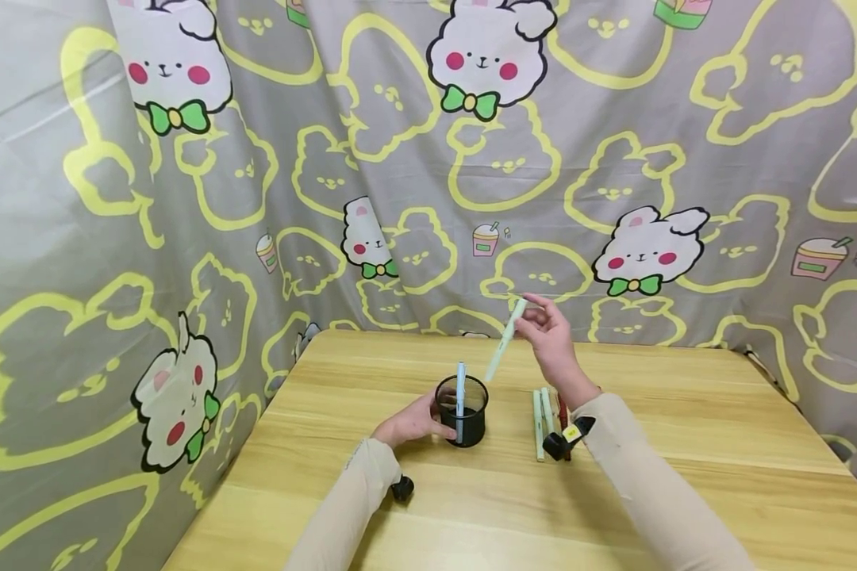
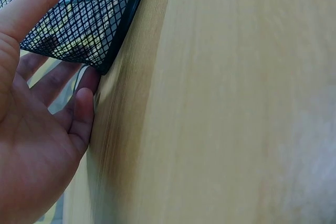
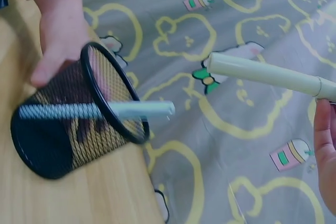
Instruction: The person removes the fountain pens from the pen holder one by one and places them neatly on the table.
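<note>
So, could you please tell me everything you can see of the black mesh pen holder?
The black mesh pen holder is a round cup of what looks like wire mesh, with a solid black rim and base. It stands upright on the wooden table, open end up, near the middle. One light blue pen stands inside it, its tip rising above the rim. The left hand holds the cup's side, thumb and fingers against the mesh. The right hand holds a pale green pen above and to its right, not touching it.
</note>
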The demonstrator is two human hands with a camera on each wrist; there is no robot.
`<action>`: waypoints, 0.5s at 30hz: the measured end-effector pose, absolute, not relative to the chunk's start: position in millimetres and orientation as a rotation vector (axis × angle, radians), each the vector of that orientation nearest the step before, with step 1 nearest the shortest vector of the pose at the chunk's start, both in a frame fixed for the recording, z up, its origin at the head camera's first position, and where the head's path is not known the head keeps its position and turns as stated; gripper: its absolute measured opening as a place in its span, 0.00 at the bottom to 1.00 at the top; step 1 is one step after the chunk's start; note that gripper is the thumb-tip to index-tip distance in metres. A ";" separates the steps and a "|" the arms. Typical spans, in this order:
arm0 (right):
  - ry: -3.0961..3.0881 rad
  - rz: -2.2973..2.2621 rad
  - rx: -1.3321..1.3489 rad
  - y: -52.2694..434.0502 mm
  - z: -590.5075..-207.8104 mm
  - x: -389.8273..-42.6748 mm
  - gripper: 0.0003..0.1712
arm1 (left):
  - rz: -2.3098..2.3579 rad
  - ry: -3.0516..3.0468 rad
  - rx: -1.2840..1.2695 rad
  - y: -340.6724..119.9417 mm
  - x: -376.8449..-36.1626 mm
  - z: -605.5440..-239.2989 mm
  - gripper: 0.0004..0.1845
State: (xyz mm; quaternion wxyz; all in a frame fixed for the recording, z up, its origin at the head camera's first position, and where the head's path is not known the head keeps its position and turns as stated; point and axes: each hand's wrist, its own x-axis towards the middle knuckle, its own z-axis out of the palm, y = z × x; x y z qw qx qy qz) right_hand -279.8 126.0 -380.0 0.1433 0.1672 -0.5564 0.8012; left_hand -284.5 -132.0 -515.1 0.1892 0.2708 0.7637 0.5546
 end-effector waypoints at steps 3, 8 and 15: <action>-1.610 2.304 0.458 139.6 -380.5 -281.6 0.24 | 1.552 2.150 0.775 -131.8 -282.9 -514.8 0.41; -1.636 2.295 0.412 161.9 -379.9 -283.6 0.23 | 1.547 2.151 0.784 -132.2 -283.8 -515.1 0.40; -1.672 2.301 0.376 189.5 -383.4 -283.6 0.19 | 1.549 2.150 0.759 -132.7 -285.3 -515.3 0.41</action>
